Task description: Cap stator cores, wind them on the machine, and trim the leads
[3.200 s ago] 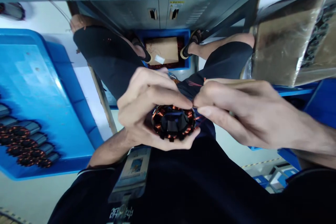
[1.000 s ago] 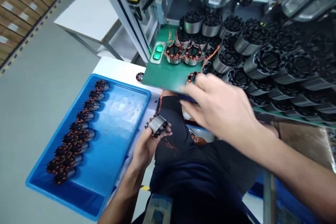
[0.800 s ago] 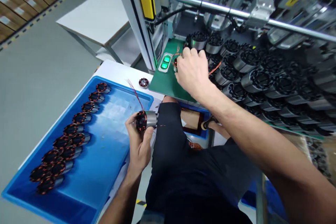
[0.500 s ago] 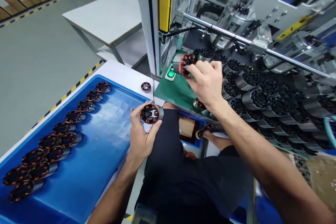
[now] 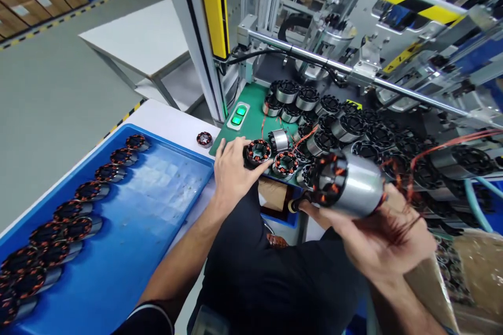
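My left hand [image 5: 234,171] holds a copper-wound motor stator [image 5: 258,152] between thumb and fingers at the front edge of the green mat [image 5: 255,107]. Just right of it, another wound stator [image 5: 285,164] rests on the mat, and a silver one [image 5: 279,140] lies on its side behind. My right hand [image 5: 389,235] is closed around a large silver stator [image 5: 353,183] with loose copper wires, raised near the camera and slightly blurred. Many black-topped stators [image 5: 348,125] crowd the mat to the right, some with red wires trailing.
At the left a blue tray [image 5: 168,141] carries a row of stators. One small stator [image 5: 204,140] sits on the white table [image 5: 161,112]. A metal rail [image 5: 302,55] crosses before the machine; green-lit buttons [image 5: 238,115] are at the mat's left corner.
My left hand has moved right, from beside the tray to the mat. My right hand has come down and right, nearer the camera, and now holds a silver stator with loose wires.
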Demonstrator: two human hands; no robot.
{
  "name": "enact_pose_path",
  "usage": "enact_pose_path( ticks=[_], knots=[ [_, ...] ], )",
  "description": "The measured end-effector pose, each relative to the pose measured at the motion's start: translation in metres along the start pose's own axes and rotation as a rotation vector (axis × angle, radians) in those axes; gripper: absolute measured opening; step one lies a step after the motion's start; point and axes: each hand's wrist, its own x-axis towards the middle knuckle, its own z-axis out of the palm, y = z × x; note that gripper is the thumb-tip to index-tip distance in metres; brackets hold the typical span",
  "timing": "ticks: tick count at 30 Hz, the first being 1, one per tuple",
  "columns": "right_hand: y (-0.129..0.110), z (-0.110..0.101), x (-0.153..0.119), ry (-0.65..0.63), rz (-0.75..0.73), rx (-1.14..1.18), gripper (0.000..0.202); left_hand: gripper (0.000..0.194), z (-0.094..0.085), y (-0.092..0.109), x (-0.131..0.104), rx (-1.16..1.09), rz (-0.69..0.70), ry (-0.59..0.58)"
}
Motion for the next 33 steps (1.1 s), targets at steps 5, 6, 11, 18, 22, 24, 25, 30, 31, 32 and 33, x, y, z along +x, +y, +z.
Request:
enact_pose_path(
  ticks=[5, 6, 11, 18, 22, 24, 25, 30, 31, 32, 33],
  knots=[
    [0.005, -0.002, -0.011, 0.042, -0.011, -0.015, 0.029, 0.067, 0.003, -0.009, 0.002, -0.045, -0.018, -0.021],
    [0.006, -0.002, -0.019, 0.078, -0.028, -0.015, 0.024, 0.073, 0.0, -0.012, 0.001, -0.081, 0.002, -0.033],
    [0.008, -0.012, -0.068, 0.175, -0.11, -0.024, 0.028, 0.084, -0.032, 0.001, -0.022, -0.296, 0.186, 0.123],
    [0.003, -0.038, -0.075, -0.304, -0.266, -0.228, 0.028, 0.103, -0.073, 0.096, -0.07, -0.785, -0.037, -0.993],
    [0.004, -0.035, -0.085, -0.287, -0.098, -0.144, 0.022, 0.076, -0.053, 0.114, -0.086, -0.808, -0.164, -0.796],
    [0.004, -0.034, -0.096, -0.187, 0.015, -0.085, 0.025, 0.068, -0.043, 0.113, -0.09, -0.837, -0.098, -0.682],
    [0.004, -0.035, -0.102, -0.127, 0.053, -0.048, 0.038, 0.065, -0.039, 0.113, -0.09, -0.836, -0.053, -0.647],
    [0.001, -0.042, -0.13, -0.033, 0.291, 0.277, 0.097, 0.073, -0.034, 0.109, -0.088, -0.777, 0.046, -0.737],
    [-0.001, -0.043, -0.133, -0.057, 0.328, 0.296, 0.095, 0.076, -0.034, 0.109, -0.088, -0.789, 0.049, -0.76],
    [-0.003, -0.044, -0.135, -0.083, 0.353, 0.281, 0.09, 0.079, -0.034, 0.109, -0.089, -0.803, 0.047, -0.763],
    [-0.005, -0.045, -0.136, -0.092, 0.356, 0.247, 0.083, 0.081, -0.035, 0.109, -0.091, -0.806, 0.037, -0.763]
  ],
)
